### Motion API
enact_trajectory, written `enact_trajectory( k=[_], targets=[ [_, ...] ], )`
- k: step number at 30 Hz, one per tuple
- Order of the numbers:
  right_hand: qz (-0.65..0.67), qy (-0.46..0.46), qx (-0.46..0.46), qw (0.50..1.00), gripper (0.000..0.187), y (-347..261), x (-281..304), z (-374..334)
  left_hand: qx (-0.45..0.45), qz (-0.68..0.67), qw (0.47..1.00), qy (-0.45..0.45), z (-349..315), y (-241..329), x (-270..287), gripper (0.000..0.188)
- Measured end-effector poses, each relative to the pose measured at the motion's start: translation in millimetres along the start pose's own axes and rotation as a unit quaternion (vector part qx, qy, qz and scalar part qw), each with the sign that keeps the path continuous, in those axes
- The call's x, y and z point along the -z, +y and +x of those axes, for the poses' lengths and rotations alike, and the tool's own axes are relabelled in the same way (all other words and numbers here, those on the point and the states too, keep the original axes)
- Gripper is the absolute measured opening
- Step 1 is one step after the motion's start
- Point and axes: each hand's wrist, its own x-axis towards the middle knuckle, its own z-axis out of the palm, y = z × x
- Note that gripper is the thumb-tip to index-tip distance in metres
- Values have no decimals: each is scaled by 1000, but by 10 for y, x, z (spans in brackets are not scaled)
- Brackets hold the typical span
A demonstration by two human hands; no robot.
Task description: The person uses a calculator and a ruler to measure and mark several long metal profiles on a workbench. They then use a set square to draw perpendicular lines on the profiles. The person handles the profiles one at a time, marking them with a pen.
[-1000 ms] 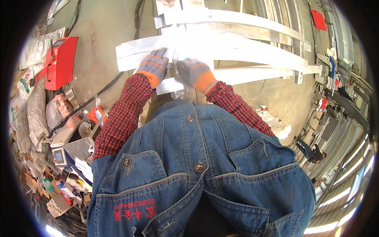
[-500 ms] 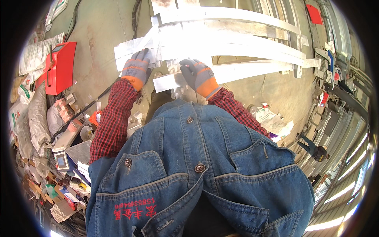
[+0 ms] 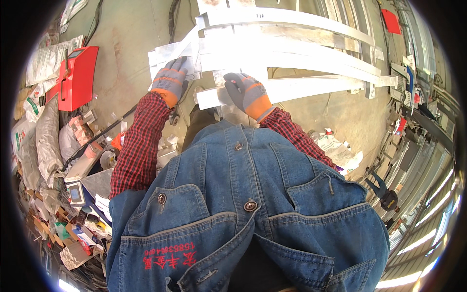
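Note:
My left hand (image 3: 170, 80), in a grey and orange glove, has its fingers stretched over a flat metal plate (image 3: 156, 61) at the end of a pale metal frame (image 3: 311, 56). My right hand (image 3: 248, 95), gloved alike, is over the nearest metal bar (image 3: 301, 90), close to its left end. Its fingers bend toward the thumb in a closed shape; whatever lies between them is too small or hidden to make out. Strong glare whitens the middle of the frame and hides its surface there.
A red machine (image 3: 79, 78) stands on the floor at the left, near wrapped bundles (image 3: 47, 141) and cluttered boxes. A black cable (image 3: 109, 127) runs behind my left arm. Papers (image 3: 338, 148) lie right of my right forearm. Another person (image 3: 387, 198) is at far right.
The whole view has shifted slightly, so the scene sits a little farther right. Both hands keep nearly the same places at the plate and the bar.

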Motion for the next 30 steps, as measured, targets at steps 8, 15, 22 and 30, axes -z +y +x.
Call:
enact_trajectory(
  k=[8,15,22,30],
  targets=[
    [7,-3,-8,1000,27,-39,-31,39,0,-9,1000,14,-28,-32,-18,35],
    [7,0,-8,1000,26,-99,-61,107,-33,-29,998,36,-38,-109,-74,32],
    [-2,-1,8,1000,26,-67,-70,183,-44,-21,998,43,-26,-59,-47,29],
    [6,-4,11,1000,26,-61,-100,226,-51,-8,998,26,-43,-44,7,29]
  ],
)
